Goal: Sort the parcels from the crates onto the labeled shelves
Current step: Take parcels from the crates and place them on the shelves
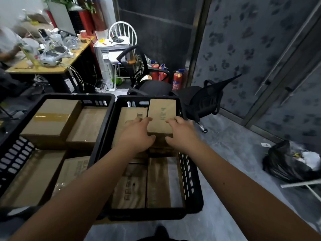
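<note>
Hands grip parcel; label print blurred, near edge hidden.

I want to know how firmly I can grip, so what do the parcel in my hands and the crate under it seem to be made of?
The parcel, held between the left hand and right hand, looks like plain brown cardboard: matte, flat faces, faint printed marks. The right crate looks like moulded black plastic, slightly glossy, with slotted vent holes in its wall. How thick the cardboard is cannot be told.
</note>
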Demonstrator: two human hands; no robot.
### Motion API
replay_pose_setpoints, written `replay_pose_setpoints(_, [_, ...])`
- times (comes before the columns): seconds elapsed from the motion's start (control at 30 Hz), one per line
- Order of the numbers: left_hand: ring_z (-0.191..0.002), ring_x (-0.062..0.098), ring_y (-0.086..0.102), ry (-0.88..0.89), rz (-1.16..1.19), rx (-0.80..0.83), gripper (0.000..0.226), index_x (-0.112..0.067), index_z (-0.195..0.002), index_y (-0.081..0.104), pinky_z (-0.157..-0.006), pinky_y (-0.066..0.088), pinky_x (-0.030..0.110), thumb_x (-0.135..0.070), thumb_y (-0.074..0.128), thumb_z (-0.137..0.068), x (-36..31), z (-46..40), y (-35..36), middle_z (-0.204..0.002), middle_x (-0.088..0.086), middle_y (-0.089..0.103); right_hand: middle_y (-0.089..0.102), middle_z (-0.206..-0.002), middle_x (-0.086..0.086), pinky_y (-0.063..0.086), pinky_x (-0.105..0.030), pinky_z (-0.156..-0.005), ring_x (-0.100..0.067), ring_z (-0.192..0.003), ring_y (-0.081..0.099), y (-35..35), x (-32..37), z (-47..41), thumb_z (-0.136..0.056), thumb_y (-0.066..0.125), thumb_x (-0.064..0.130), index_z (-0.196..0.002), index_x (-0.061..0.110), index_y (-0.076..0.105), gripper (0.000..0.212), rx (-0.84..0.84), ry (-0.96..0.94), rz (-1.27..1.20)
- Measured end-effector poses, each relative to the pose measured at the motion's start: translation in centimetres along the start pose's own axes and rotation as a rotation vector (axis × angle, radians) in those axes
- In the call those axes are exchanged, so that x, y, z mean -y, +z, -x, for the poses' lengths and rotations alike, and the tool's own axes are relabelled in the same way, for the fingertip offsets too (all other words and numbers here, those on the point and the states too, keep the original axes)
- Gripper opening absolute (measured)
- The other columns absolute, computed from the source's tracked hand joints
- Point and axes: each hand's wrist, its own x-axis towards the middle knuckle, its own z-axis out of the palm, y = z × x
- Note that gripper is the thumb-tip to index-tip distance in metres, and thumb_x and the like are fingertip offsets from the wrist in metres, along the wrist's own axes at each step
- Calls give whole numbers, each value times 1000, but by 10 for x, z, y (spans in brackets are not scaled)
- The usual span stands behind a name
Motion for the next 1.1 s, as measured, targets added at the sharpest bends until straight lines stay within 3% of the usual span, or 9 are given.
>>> replay_pose_setpoints(0.1, [-139,32,44,-28,-52,29,76,-35,-154,37,-110,44,49,-48,66,-85,1,-16,7,-151,2,49,35,-159,-5,3,-71,-121,-32,-149,27,8,-10,-20,-90,64,47,-154,33,37,71,31,10,84])
replay_pose_setpoints(0.27, [-133,31,48,-29,-64,79,72,-34,-148,42,-106,42,44,-43,71,-84,3,-31,14,-144,2,55,40,-157,-8,-2,-82,-114,-38,-155,17,15,-18,-35,-86,67,53,-150,34,35,75,89,36,190])
replay_pose_setpoints(0.47, [-125,28,56,-74,171,89,84,-34,-152,40,-101,53,45,-35,78,-77,2,-34,24,-137,5,61,53,-145,-7,-6,-82,-112,-39,-155,14,20,-24,-40,-86,66,52,-145,34,34,70,90,52,142])
replay_pose_setpoints(0.6, [-124,26,58,-56,293,18,76,-36,-147,49,-101,52,38,-29,79,-77,0,-33,25,-134,2,63,55,-143,-2,-8,-77,-116,-34,-153,18,15,-30,-36,-82,66,54,-146,36,39,71,37,47,65])
replay_pose_setpoints(0.7, [-121,21,58,-47,413,-53,68,-40,-142,54,-99,51,35,-26,80,-80,-5,-31,19,-138,-2,59,55,-142,0,-1,-68,-123,-29,-150,23,2,-32,-33,-81,64,53,-145,37,43,69,-32,38,-45])
replay_pose_setpoints(0.77, [-110,16,63,-41,537,-111,65,-41,-139,55,-94,56,37,-26,82,-82,-9,-28,13,-132,-7,60,56,-141,0,13,-57,-124,-27,-144,29,-12,-31,-30,-80,65,47,-145,35,46,69,-112,29,-140])
replay_pose_setpoints(0.93, [-100,9,67,14,812,-229,62,-39,-137,55,-86,61,39,-18,83,-86,-21,-24,-11,-120,-22,60,51,-133,7,51,-42,-97,-19,-123,51,-39,-25,-26,-84,65,32,-145,40,44,65,-238,94,-731])
replay_pose_setpoints(1.0, [-102,9,67,11,901,-274,56,-38,-133,55,-86,60,37,-16,80,-88,-25,-24,-19,-119,-18,62,55,-127,11,52,-31,-83,-8,-108,58,-45,-18,-27,-90,67,32,-145,38,44,60,-289,102,-854])
replay_pose_setpoints(1.1, [-107,12,68,-1,991,-307,54,-33,-136,55,-88,62,41,-21,80,-89,-28,-22,-20,-124,-12,65,53,-113,19,46,-29,-80,0,-96,55,-51,-16,-31,-94,70,38,-146,33,44,59,-341,162,-928])
